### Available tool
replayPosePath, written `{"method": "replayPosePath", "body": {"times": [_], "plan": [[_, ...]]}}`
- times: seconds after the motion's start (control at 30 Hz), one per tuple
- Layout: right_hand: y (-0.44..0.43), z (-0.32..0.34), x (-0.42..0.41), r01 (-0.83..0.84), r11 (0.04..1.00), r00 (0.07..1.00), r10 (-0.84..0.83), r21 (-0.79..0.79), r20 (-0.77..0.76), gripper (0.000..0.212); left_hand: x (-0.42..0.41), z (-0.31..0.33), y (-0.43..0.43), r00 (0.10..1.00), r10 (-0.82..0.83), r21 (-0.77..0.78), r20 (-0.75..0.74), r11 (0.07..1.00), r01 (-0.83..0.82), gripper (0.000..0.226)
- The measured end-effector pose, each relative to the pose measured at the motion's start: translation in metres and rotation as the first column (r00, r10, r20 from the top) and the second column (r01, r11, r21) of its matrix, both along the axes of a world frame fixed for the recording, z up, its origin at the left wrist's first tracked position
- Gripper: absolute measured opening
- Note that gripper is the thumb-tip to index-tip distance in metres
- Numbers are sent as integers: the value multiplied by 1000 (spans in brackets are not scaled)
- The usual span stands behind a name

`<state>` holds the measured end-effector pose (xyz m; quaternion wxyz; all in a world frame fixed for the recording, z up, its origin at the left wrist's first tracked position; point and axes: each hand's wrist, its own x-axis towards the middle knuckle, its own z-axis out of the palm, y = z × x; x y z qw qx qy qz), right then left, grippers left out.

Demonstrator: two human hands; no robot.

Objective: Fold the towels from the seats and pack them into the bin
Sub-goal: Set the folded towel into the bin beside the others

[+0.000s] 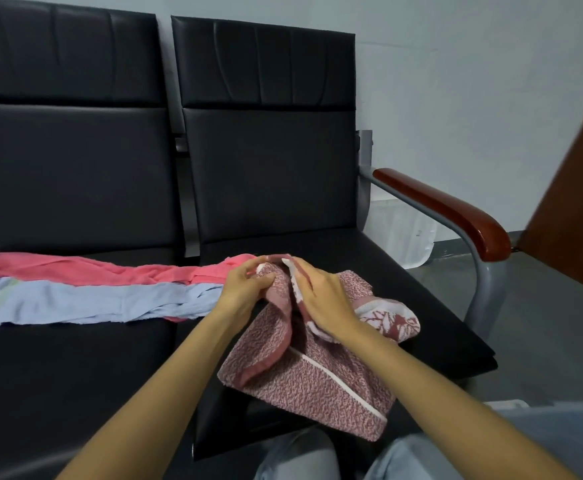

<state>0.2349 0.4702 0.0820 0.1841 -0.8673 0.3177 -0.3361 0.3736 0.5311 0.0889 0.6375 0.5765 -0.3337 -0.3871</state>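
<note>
- The left hand [245, 289] reaches forward on a bare, outstretched forearm, its fingers [255, 268] curled in a closed grip on bunched cloth.
- The right hand [321, 299] lies just beside it, palm down, fingers pointing forward and pinching a fold.
- Both forearms converge from the lower corners; the knees show at the bottom edge.

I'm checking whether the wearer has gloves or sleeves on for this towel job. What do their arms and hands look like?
Both arms are bare from the frame's lower edge down to the fingers: no sleeves, gloves, watch or bracelet show. The left hand and right hand show no rings that I can make out. Light blue-grey trousers cover the knees below.
</note>
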Motion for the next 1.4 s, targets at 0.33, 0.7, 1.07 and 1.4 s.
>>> {"method": "replayPosePath", "body": {"times": [0.33,0.7,1.07,1.4], "plan": [[21,-33,1,-163,913,980,105,-375,-170,46,-1,-4,5,982,168,91,-82,983,-160,29],[22,-13,-10,-434,900,825,412,33,-387,44,9,-4,15,963,-41,240,267,971,-25,28],[-9,71,11,-304,799,940,339,518,28,14,19,64,4,763,-50,71,644,997,5,42],[-18,130,13,-188,767,725,529,613,-441,30,31,137,-5,480,354,-274,803,934,-230,35]]}}
